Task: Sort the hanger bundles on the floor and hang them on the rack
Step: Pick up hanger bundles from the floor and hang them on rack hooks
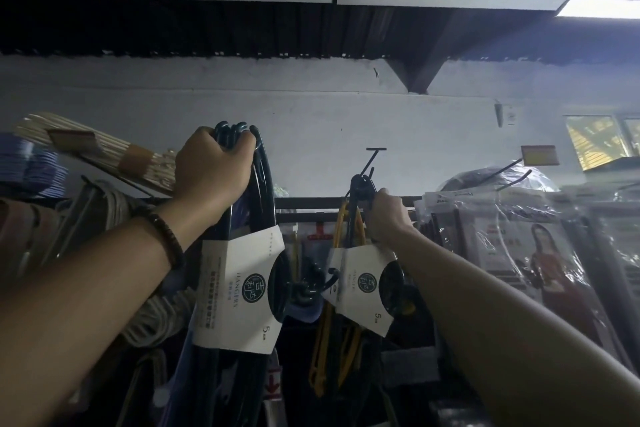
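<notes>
Left hand (213, 163) clenches one hanger bundle (242, 274) by its hooks; right hand (388, 215), at three o'clock, grips another bundle (363, 284): stiff, light, best held there.

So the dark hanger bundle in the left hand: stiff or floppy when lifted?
Probably stiff: the hanger bundle hangs straight from the left hand. Its paper sleeve likely keeps it together. Gripped only at the hooks, it may swing.
</notes>
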The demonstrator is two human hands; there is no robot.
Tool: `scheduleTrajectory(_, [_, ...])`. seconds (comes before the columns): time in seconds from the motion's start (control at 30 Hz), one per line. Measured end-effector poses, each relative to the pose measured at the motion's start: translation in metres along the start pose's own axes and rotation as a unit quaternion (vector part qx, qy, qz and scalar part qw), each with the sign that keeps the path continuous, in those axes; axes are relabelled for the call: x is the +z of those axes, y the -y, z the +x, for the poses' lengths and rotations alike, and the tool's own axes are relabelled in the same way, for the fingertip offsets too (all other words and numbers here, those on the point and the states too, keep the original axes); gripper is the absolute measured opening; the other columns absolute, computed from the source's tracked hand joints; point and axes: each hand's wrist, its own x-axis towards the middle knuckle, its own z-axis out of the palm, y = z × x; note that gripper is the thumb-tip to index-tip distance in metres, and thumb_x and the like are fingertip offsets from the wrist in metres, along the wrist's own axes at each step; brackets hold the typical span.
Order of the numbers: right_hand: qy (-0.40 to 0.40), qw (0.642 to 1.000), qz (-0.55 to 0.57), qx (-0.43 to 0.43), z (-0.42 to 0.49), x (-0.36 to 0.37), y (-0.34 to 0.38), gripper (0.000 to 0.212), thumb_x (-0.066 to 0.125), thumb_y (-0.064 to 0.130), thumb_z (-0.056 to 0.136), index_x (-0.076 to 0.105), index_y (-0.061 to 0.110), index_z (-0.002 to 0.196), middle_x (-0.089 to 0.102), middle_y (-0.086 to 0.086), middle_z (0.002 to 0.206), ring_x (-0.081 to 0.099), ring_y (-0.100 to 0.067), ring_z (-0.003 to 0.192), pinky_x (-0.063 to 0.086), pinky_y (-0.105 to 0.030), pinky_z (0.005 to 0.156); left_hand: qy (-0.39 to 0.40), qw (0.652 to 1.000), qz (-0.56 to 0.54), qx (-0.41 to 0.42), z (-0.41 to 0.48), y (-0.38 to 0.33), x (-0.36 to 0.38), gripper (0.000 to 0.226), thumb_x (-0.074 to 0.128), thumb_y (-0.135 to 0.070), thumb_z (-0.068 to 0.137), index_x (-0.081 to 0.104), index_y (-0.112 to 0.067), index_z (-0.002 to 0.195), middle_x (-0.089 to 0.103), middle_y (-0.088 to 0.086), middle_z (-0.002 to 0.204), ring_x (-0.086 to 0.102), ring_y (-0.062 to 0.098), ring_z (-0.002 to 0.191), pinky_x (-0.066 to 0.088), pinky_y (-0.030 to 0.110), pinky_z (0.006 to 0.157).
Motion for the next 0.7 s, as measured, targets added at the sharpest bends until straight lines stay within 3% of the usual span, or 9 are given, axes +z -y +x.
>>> scheduleTrajectory(0.13, [0.016, 1.0, -0.001, 0.012, 0.008, 0.022, -0.011, 0.021, 0.061, 0.011, 0.102, 0.053, 0.002, 0.12, 0.063, -0.009, 0.086, 0.067, -0.02, 0.071, 0.053, -0.031, 0.053, 0.028, 1.0, -0.014, -0.005, -0.004, -0.002, 0.004, 0.03, 0.062, -0.038, 0.096, 0.062, -0.013, 0.08, 0.061, 0.002, 0.069, 0.057, 0.017, 0.061, 0.036, 0.028, 0.053])
scheduleTrajectory(0.2, [0.037, 0.999, -0.006, 0.029, 0.01, 0.03, -0.011, 0.029, 0.064, 0.014, 0.101, 0.049, 0.002, 0.123, 0.065, -0.012, 0.091, 0.07, -0.027, 0.08, 0.062, -0.039, 0.065, 0.036, 0.999, -0.011, -0.005, -0.008, -0.001, 0.009, 0.031, 0.062, -0.038, 0.096, 0.06, -0.016, 0.074, 0.06, 0.002, 0.065, 0.056, 0.019, 0.059, 0.037, 0.029, 0.053])
scheduleTrajectory(0.27, [0.074, 0.996, -0.014, 0.048, 0.011, 0.033, -0.01, 0.031, 0.065, 0.013, 0.099, 0.046, 0.002, 0.121, 0.064, -0.013, 0.091, 0.071, -0.029, 0.081, 0.063, -0.042, 0.072, 0.046, 0.999, -0.01, -0.009, -0.013, 0.001, 0.015, 0.032, 0.062, -0.038, 0.096, 0.059, -0.016, 0.073, 0.059, 0.002, 0.064, 0.055, 0.019, 0.059, 0.037, 0.029, 0.054])
scheduleTrajectory(0.4, [0.131, 0.989, -0.066, 0.036, 0.016, 0.024, -0.01, 0.034, 0.06, 0.027, 0.1, 0.061, -0.005, 0.114, 0.068, -0.011, 0.088, 0.07, -0.022, 0.073, 0.059, -0.032, 0.058, 0.077, 0.997, -0.024, -0.007, -0.021, 0.005, 0.024, 0.033, 0.061, -0.039, 0.098, 0.062, -0.014, 0.076, 0.061, 0.0, 0.065, 0.058, 0.019, 0.061, 0.044, 0.031, 0.058])
scheduleTrajectory(0.47, [0.136, 0.984, -0.109, 0.029, 0.011, 0.016, -0.007, 0.036, 0.058, 0.037, 0.096, 0.069, 0.005, 0.109, 0.069, -0.008, 0.089, 0.071, -0.021, 0.076, 0.063, -0.034, 0.064, 0.085, 0.996, -0.029, -0.008, -0.022, 0.007, 0.028, 0.034, 0.061, -0.042, 0.097, 0.063, -0.013, 0.079, 0.061, -0.001, 0.064, 0.057, 0.018, 0.059, 0.042, 0.031, 0.057])
scheduleTrajectory(0.57, [0.105, 0.974, -0.198, 0.004, -0.017, -0.014, 0.016, 0.035, 0.05, 0.044, 0.092, 0.063, 0.013, 0.099, 0.069, -0.007, 0.096, 0.071, -0.027, 0.084, 0.062, -0.044, 0.078, 0.11, 0.993, -0.046, -0.01, -0.027, 0.006, 0.034, 0.033, 0.06, -0.041, 0.098, 0.062, -0.014, 0.08, 0.058, -0.002, 0.06, 0.055, 0.013, 0.052, 0.04, 0.027, 0.053])
scheduleTrajectory(0.63, [0.077, 0.984, -0.153, -0.05, -0.031, -0.035, 0.037, 0.03, 0.045, 0.038, 0.1, 0.059, 0.012, 0.093, 0.069, -0.011, 0.098, 0.068, -0.028, 0.086, 0.059, -0.04, 0.08, 0.128, 0.99, -0.064, 0.0, -0.029, 0.005, 0.038, 0.034, 0.059, -0.039, 0.099, 0.06, -0.015, 0.076, 0.056, -0.002, 0.058, 0.052, 0.013, 0.05, 0.043, 0.027, 0.053])
scheduleTrajectory(0.7, [0.072, 0.993, 0.007, -0.09, -0.046, -0.055, 0.058, 0.044, 0.041, 0.042, 0.105, 0.064, 0.007, 0.093, 0.073, -0.015, 0.095, 0.065, -0.024, 0.079, 0.054, -0.034, 0.072, 0.144, 0.987, -0.069, 0.017, -0.031, 0.002, 0.038, 0.038, 0.056, -0.039, 0.101, 0.054, -0.017, 0.069, 0.052, -0.005, 0.055, 0.049, 0.009, 0.049, 0.041, 0.027, 0.054])
